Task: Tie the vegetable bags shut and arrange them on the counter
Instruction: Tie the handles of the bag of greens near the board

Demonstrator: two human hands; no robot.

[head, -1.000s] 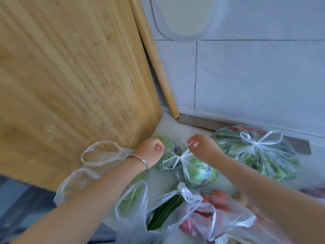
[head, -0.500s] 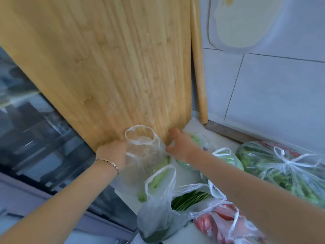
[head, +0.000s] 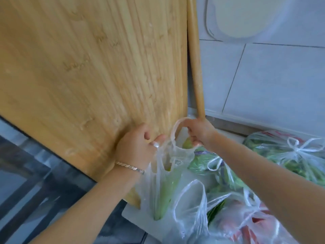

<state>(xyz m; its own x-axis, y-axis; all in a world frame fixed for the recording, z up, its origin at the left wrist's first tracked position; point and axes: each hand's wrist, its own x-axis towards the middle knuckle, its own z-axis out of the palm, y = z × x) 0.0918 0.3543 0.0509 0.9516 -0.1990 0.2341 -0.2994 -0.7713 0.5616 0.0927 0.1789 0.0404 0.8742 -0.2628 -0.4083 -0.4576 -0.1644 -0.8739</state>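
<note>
Both forearms are bare. Just behind the left hand [head: 135, 148], the wrist wears a slim bracelet [head: 129, 167] of small, flat, pale metallic links.

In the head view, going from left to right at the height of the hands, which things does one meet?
The wooden cutting board → left hand → right hand → tied bag of greens.

Large bamboo cutting board [head: 91, 71] upright, wooden rolling pin [head: 196, 67] just beside it, grey tiled wall [head: 272, 81] behind
</note>
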